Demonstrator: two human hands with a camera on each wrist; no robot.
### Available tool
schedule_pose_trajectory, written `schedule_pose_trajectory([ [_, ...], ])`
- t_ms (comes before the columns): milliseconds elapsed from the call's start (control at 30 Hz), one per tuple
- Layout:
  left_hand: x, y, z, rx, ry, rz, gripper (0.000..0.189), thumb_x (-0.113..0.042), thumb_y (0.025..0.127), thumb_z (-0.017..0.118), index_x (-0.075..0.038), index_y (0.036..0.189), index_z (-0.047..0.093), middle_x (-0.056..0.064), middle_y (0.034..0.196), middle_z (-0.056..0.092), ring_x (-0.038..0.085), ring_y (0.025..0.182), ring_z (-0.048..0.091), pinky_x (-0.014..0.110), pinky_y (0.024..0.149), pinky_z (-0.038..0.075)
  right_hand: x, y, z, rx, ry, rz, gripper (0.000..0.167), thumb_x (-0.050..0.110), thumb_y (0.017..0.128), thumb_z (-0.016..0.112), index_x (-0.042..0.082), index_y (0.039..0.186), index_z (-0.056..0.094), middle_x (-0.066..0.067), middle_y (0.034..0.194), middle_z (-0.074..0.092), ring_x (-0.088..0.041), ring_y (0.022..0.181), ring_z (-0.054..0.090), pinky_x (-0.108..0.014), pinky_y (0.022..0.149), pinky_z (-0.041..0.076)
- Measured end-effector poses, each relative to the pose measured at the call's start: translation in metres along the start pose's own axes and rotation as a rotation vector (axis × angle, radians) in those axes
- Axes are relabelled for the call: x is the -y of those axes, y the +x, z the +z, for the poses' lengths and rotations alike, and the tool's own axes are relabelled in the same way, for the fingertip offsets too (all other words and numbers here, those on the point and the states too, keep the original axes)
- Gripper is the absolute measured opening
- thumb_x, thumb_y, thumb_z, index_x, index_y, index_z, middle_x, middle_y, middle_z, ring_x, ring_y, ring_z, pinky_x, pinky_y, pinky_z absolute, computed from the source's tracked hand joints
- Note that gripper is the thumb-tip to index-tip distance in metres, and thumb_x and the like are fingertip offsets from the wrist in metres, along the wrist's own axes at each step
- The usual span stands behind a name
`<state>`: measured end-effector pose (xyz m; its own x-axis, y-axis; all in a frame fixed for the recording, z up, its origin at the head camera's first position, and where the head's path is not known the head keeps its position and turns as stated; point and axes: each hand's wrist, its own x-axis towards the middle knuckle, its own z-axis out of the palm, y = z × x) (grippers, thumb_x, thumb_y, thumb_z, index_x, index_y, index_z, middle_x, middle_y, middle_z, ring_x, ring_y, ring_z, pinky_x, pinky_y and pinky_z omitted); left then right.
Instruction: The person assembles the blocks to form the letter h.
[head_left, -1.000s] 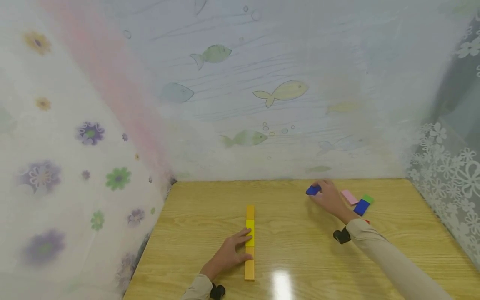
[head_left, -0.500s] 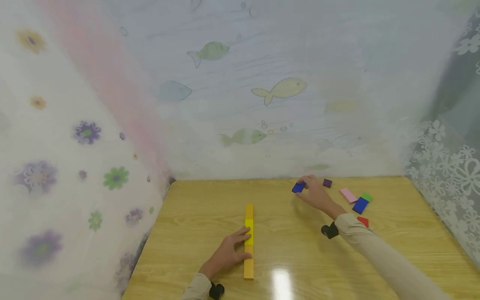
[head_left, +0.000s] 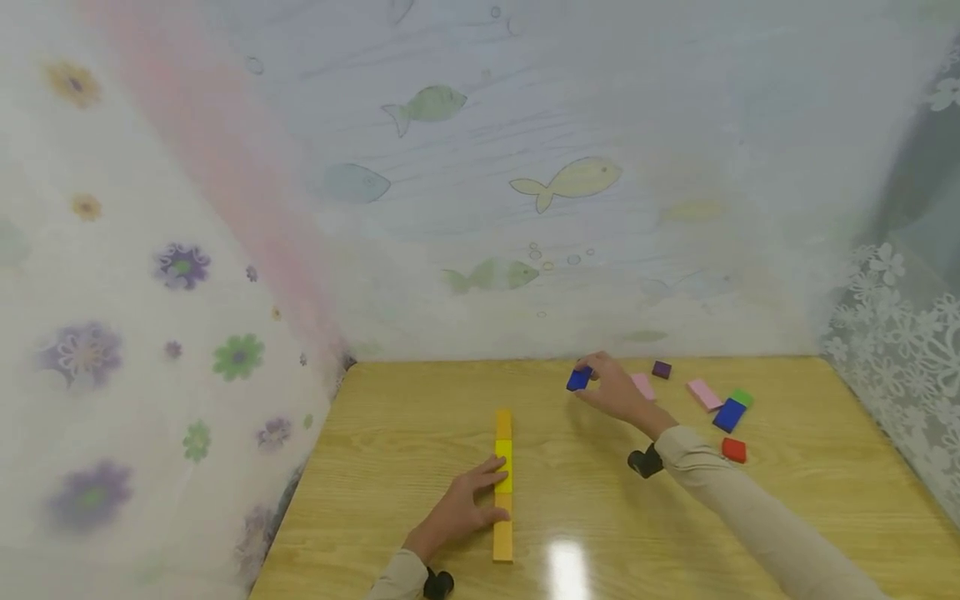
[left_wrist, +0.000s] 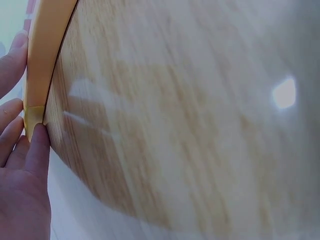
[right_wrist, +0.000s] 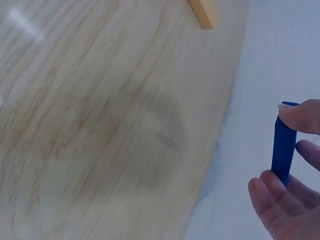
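Observation:
A straight row of flat blocks runs front to back on the wooden table, with a yellow block point(head_left: 505, 450) between orange blocks point(head_left: 503, 546). My left hand point(head_left: 456, 507) rests against the row's left side, fingertips on the yellow block and thumb on the orange part. In the left wrist view, one finger point(left_wrist: 39, 155) lies along the yellow piece's end. My right hand point(head_left: 615, 395) pinches a blue block point(head_left: 578, 380) between thumb and fingertips, near the table's far edge. The right wrist view shows this blue block held edge-on, above the table.
Loose blocks lie at the back right: two pink blocks point(head_left: 704, 395), a dark purple one point(head_left: 662, 369), another blue block point(head_left: 729, 415) against a green one point(head_left: 741, 397), and a red one point(head_left: 734, 451). A painted wall point(head_left: 480, 325) stands behind the table point(head_left: 405, 400).
My right hand has carried the blue block leftward, uncovering the purple, red and one pink block on the table. The left hand stays at the row.

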<state>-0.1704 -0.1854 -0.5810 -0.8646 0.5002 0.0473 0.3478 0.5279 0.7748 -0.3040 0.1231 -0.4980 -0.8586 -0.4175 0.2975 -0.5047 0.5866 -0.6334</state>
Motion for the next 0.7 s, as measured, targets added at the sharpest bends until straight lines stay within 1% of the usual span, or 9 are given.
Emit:
schedule_pose_trajectory([
  [100,-0.001,-0.001,0.000,0.001,0.000,-0.004,0.064,-0.036,0.081,0.074,-0.002,0.132,0.054,0.006,0.149,0.036,0.027,0.138,0.028,0.047,0.110,0.027,0.003,0.004,0.006,0.022,-0.001,-0.001,0.036,0.008,0.080,0.074,-0.003,0.112,0.060,-0.023,0.114,0.053,-0.032,0.089,0.055,-0.041,0.074,0.050],
  [233,-0.002,-0.003,-0.001,0.005,-0.003,-0.016,0.064,-0.035,0.081,0.074,-0.003,0.133,0.053,0.004,0.149,0.036,0.026,0.139,0.027,0.046,0.110,0.027,0.007,0.011,0.014,0.040,0.011,-0.024,0.036,0.007,0.080,0.075,-0.003,0.111,0.061,-0.023,0.113,0.054,-0.034,0.088,0.055,-0.040,0.074,0.050],
  [533,-0.003,-0.002,-0.002,0.015,-0.014,-0.031,0.063,-0.035,0.082,0.074,-0.004,0.133,0.053,0.002,0.150,0.035,0.024,0.139,0.026,0.046,0.111,0.026,0.012,0.018,0.031,0.032,0.052,-0.084,0.035,0.005,0.077,0.076,-0.005,0.108,0.062,-0.022,0.109,0.058,-0.037,0.087,0.056,-0.044,0.073,0.051],
  [700,-0.002,-0.001,-0.001,0.013,-0.012,-0.037,0.064,-0.037,0.082,0.073,-0.005,0.133,0.053,0.000,0.150,0.034,0.023,0.140,0.026,0.046,0.111,0.025,0.015,0.019,0.040,0.056,0.040,-0.087,0.033,0.006,0.078,0.075,-0.003,0.108,0.062,-0.019,0.108,0.058,-0.036,0.087,0.055,-0.039,0.072,0.050],
])
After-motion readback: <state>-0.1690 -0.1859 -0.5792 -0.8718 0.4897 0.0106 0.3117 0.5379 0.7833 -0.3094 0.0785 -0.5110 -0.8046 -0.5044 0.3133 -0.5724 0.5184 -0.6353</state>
